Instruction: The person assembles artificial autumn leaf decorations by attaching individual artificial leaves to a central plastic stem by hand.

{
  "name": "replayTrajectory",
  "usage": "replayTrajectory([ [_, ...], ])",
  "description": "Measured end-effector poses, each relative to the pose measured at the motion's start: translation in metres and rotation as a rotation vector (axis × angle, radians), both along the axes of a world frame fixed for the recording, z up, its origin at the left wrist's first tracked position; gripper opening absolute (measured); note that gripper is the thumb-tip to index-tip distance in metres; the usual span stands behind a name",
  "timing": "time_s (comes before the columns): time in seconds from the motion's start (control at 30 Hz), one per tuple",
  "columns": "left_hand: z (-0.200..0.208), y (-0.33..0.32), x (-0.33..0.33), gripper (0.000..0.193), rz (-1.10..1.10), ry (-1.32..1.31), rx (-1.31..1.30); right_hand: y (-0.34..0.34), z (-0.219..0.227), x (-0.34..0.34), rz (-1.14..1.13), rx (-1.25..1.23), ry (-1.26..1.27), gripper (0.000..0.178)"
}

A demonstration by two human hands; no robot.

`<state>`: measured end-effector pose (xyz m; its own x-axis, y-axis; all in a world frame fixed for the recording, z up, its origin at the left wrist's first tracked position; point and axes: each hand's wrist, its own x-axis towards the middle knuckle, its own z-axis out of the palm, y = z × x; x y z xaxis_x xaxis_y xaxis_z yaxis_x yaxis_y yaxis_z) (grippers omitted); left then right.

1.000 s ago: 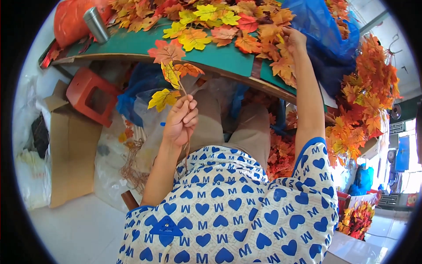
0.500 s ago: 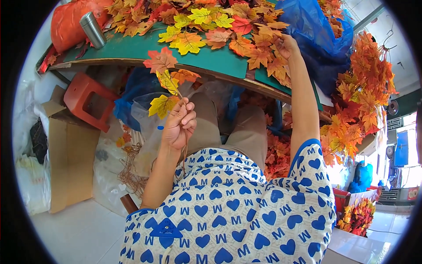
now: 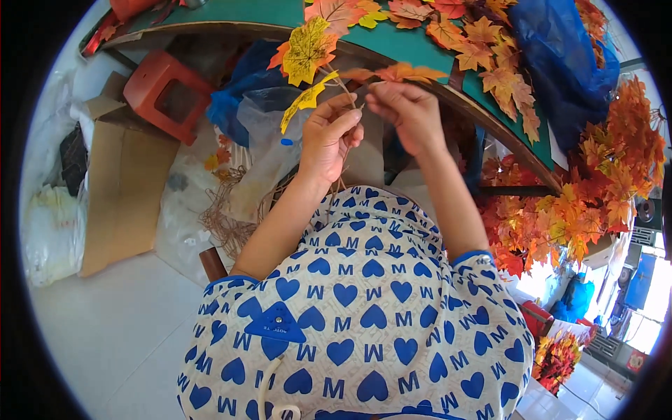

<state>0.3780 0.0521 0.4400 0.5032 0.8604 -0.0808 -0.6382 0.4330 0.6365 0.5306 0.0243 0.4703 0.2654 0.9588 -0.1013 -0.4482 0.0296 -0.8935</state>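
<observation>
Two hands meet at upper centre, just below the green desk (image 3: 413, 52) edge. The left hand (image 3: 329, 136) has its grip closed on a thin stem bearing yellow leaves (image 3: 306, 52); the right hand (image 3: 406, 115) pinches an orange leaf (image 3: 406, 72). Open floor (image 3: 105, 336) lies lower left; a red stool (image 3: 168, 87) stands upper left.

Green-topped table (image 3: 392, 43) as landmark: red stool (image 3: 168, 87) beneath its left end, flattened cardboard (image 3: 122, 189) on pale floor (image 3: 105, 336) below, daylight at lower right.

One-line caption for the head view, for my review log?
Left hand holds a sprig of yellow and orange leaves while the right hand pinches another leaf.
</observation>
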Motion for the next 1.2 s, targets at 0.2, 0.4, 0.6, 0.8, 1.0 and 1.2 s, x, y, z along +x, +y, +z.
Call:
replayTrajectory([
  [0.2,0.000,-0.005,0.000,0.021,0.039,0.016,-0.017,-0.006,-0.025,-0.034,-0.098,-0.041,0.412,0.014],
  [0.4,-0.003,-0.003,0.000,0.020,0.049,0.029,-0.003,-0.008,-0.030,-0.039,-0.108,-0.039,0.492,0.015],
  [0.6,-0.004,-0.003,0.001,0.020,0.052,0.036,-0.011,-0.008,-0.032,-0.039,-0.107,-0.024,0.492,0.016],
  [0.8,-0.006,-0.002,0.000,0.020,0.048,0.052,0.000,-0.008,-0.031,-0.042,-0.100,-0.018,0.497,0.015],
  [1.0,-0.010,-0.002,0.000,0.020,0.054,0.061,0.006,-0.009,-0.037,-0.043,-0.098,0.001,0.453,0.011],
  [1.2,-0.011,-0.003,-0.001,0.020,0.071,0.059,0.017,-0.012,-0.040,-0.051,-0.217,0.060,0.341,0.009],
])
